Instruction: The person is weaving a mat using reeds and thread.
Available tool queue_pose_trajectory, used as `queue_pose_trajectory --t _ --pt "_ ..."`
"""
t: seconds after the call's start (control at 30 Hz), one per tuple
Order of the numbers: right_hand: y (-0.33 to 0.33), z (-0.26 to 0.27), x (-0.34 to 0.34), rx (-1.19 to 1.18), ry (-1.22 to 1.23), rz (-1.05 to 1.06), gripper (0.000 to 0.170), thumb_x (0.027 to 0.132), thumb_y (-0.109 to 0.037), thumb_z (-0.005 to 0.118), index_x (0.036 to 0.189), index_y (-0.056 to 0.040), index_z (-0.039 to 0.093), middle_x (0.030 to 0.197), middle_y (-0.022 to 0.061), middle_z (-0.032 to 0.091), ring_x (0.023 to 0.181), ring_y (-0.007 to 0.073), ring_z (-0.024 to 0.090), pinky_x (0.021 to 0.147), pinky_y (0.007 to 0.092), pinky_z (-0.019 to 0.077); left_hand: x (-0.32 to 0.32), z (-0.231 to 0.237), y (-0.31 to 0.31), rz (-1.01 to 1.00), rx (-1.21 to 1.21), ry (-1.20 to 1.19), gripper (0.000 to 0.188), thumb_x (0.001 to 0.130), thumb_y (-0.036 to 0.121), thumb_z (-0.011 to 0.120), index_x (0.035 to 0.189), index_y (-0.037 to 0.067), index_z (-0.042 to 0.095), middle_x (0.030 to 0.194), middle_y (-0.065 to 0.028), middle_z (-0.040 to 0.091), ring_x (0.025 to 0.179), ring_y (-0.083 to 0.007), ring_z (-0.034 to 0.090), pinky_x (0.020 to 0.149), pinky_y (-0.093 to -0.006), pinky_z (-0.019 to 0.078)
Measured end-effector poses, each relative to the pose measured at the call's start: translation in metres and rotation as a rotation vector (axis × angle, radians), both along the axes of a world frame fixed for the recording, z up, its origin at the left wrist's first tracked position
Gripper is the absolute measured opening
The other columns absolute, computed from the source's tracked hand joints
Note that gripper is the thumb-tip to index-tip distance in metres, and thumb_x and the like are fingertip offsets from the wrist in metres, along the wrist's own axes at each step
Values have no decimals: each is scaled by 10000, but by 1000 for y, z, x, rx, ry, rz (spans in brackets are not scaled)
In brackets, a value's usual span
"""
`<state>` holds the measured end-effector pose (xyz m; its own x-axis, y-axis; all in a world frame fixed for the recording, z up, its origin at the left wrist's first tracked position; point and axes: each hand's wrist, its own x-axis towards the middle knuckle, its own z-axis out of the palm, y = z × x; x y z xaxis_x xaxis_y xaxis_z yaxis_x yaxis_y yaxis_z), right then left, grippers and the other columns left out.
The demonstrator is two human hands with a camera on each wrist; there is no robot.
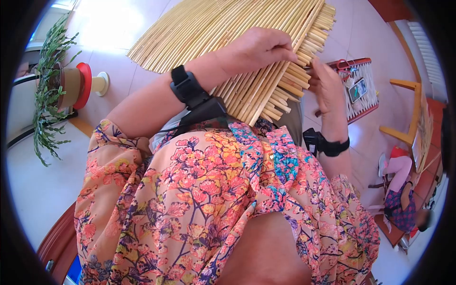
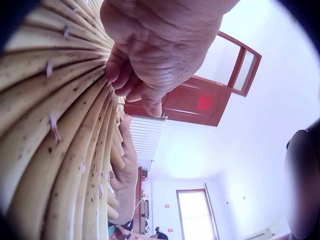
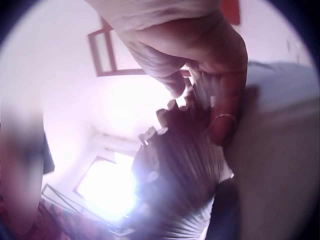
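Observation:
A mat of straw-coloured reeds slants across the lap in the head view, its uneven cut ends facing right. My left hand reaches over it with curled fingers, gripping near the bound edge. In the left wrist view that hand has its fingertips right against the reeds. My right hand is at the cut ends, thumb close to the left fingertips. In the right wrist view, the right hand holds the mat's edge between thumb and fingers; a fine thread crosses one fingertip.
Right of the mat stands a stool with a white corded seat, bearing a phone and red-handled scissors. A wooden frame and a seated person are farther right. A potted plant stands at left.

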<state>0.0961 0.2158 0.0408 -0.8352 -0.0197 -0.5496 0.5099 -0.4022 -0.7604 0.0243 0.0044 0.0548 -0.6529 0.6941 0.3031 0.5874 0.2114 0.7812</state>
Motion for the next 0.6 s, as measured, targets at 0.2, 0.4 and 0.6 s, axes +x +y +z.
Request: queue_pose_trajectory --t 0.2,0.4,0.6 --pt "13 29 1 1146 906 -135 181 801 -83 638 966 -12 610 923 61 588 848 131 570 694 280 466 5 -11 -24 -58 7 -48 226 762 62 664 965 39 566 869 -56 584 816 -180 595 739 -285 483" --pt "-22 29 -25 1140 1093 509 239 699 -78 697 914 -33 603 868 63 567 854 191 556 725 282 437 5 -16 -27 -37 -10 -57 238 714 18 671 922 35 557 910 -72 586 847 -210 592 756 -300 476" --pt "-19 12 -42 903 1012 640 151 713 -92 692 832 -28 623 846 54 571 865 201 537 762 296 435 6 -29 -31 -154 -18 358 246 766 96 620 1010 86 590 1066 -99 570 977 -247 550 828 -357 448"
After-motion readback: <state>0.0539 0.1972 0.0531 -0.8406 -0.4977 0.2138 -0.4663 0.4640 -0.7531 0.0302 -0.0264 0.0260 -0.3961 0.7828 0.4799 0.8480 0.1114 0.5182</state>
